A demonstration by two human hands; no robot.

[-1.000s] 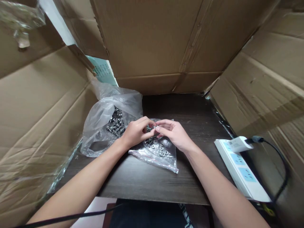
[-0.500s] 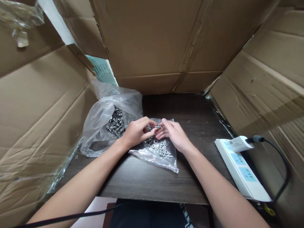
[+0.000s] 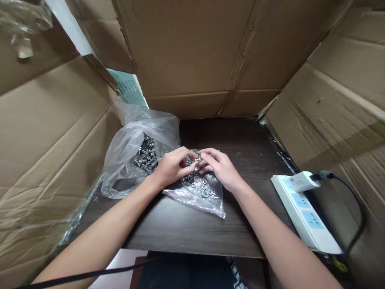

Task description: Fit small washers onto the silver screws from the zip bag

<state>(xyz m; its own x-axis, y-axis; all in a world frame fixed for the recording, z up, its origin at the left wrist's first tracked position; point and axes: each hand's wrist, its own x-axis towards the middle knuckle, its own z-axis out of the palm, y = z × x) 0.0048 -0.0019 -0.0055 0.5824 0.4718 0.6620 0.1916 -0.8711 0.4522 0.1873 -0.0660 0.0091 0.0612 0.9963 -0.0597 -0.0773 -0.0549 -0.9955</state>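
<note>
Between my fingertips, above the zip bag, is a small metal bolt (image 3: 197, 159). My left hand (image 3: 172, 166) pinches it from the left with thumb and forefinger. My right hand (image 3: 221, 167) closes its thumb and fingers around the bolt's right end. What sits on that end, perhaps a nut, is too small to make out. Below the hands lies a clear zip bag (image 3: 192, 202) with loose nuts (image 3: 205, 188), washers and bolts on it. Beside my left hand, an open clear plastic bag (image 3: 120, 146) holds a heap of bolts (image 3: 146, 158).
The dark wooden tabletop (image 3: 192, 233) has cardboard walls (image 3: 192, 52) on three sides. A white power strip (image 3: 303, 216) with a plugged-in adapter (image 3: 302, 181) lies at the right. A black cable (image 3: 90, 275) crosses at lower left. A printed sheet (image 3: 128, 86) shows behind the bag.
My right hand's fingers have curled in from a more outstretched pose and now close on the bolt's right end. My left hand keeps its pinch in nearly the same place.
</note>
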